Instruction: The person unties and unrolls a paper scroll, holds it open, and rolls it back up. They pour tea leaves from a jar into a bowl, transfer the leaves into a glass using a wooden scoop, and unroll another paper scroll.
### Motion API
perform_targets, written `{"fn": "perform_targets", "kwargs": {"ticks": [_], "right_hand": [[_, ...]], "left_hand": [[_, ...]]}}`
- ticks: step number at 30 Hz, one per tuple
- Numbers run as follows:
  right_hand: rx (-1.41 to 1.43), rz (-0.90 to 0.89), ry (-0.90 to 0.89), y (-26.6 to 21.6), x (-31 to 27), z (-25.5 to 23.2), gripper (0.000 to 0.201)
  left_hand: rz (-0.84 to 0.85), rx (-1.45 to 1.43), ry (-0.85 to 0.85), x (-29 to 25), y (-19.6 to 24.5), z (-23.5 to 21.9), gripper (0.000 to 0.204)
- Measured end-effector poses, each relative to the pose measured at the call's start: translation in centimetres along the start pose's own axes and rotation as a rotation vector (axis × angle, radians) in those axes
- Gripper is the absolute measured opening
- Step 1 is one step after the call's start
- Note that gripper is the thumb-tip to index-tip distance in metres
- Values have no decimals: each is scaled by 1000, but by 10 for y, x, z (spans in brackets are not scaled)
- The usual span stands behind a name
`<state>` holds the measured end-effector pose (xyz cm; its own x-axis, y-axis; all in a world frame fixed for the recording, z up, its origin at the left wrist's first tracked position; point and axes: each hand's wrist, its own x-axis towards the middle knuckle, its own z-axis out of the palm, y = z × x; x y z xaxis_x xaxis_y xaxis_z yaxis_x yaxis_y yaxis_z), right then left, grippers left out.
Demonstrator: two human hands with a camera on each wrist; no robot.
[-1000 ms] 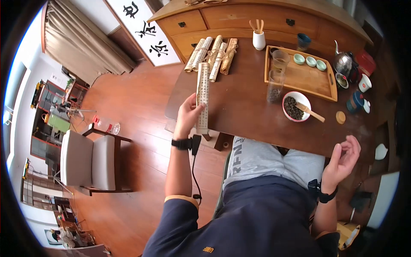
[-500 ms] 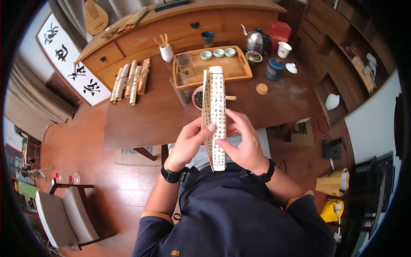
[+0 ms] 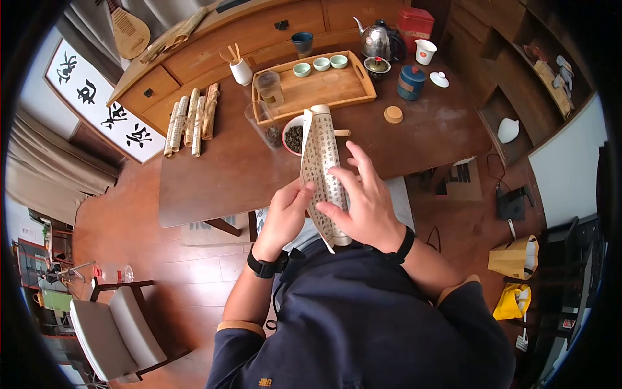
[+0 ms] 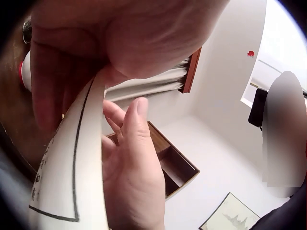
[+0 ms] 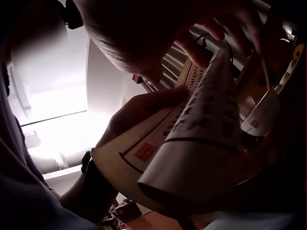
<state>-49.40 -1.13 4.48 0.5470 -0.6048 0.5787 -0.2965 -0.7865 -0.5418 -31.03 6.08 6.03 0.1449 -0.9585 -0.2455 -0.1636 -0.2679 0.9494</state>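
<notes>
A paper scroll (image 3: 331,185) covered in columns of dark handwritten characters stands lengthwise in front of my body, partly unrolled along its left side. My left hand (image 3: 285,214) pinches the loose left edge between thumb and fingers. Over the rolled part, my right hand (image 3: 374,211) has its fingers spread, with index finger and thumb right at the roll's surface. The right wrist view shows the roll (image 5: 192,148) as a tube, with a red seal mark on the flat sheet beside it. In the left wrist view the ruled border of the sheet (image 4: 88,177) runs below the left palm.
Behind the scroll, a bowl of tea leaves (image 3: 295,137) and a clear glass (image 3: 260,123) stand on the dark table (image 3: 214,181). A wooden tray (image 3: 311,97) carries green cups. Several tied scrolls (image 3: 194,123) lie at the left; a kettle (image 3: 377,42) and blue canister (image 3: 411,83) stand at the right.
The scroll came from the left to in front of my body, and the right hand joined it. Since then the roll has opened wider, and the right fingers have spread.
</notes>
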Motion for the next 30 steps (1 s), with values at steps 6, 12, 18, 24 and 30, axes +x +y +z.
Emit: {"fn": "perform_targets", "kwargs": {"ticks": [6,12,18,24,30], "right_hand": [[-14,86,62,6,3,-1,77],[67,65,13,20,-1,-6,69],[-3,145,85,26,-1,-5,44],[281,246,129,35,2,-5,38],[469,391,28,30,-4,-21,44]], "left_hand": [[95,-205,33,-4,-5,2,35],[84,-231,32,-6,-8,-10,40],[99,-303,48,-10,-4,-11,36],[45,-246,11,-12,-14,-22,40],[72,-455,69,-13,-24,-20,35]]}}
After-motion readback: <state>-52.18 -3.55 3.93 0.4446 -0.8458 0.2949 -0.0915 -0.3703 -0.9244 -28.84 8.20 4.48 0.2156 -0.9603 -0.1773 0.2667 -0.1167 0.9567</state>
